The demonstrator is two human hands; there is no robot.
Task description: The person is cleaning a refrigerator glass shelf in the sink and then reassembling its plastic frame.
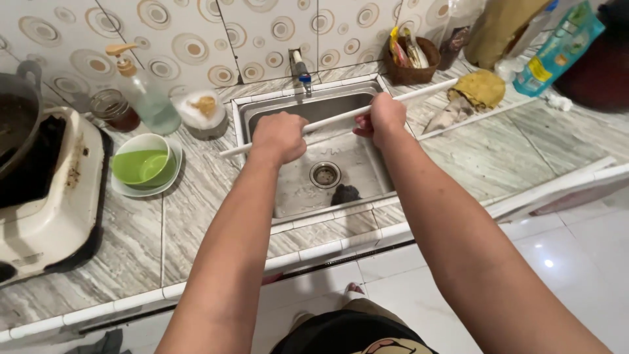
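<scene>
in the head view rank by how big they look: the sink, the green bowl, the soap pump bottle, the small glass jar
1. sink, largest by far
2. soap pump bottle and green bowl: they look close in size, the bottle taller and the bowl wider, so I won't rank them
3. small glass jar, smallest

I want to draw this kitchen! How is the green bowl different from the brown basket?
The round green plastic bowl sits on a white plate, left of the steel sink; the brown woven basket stands against the tiled wall, right of the sink. The bowl looks empty, while the basket is stuffed with packets. The bowl is smooth and shiny; the basket is rough and dark. Both rest on the marble-look counter, away from both hands.
</scene>
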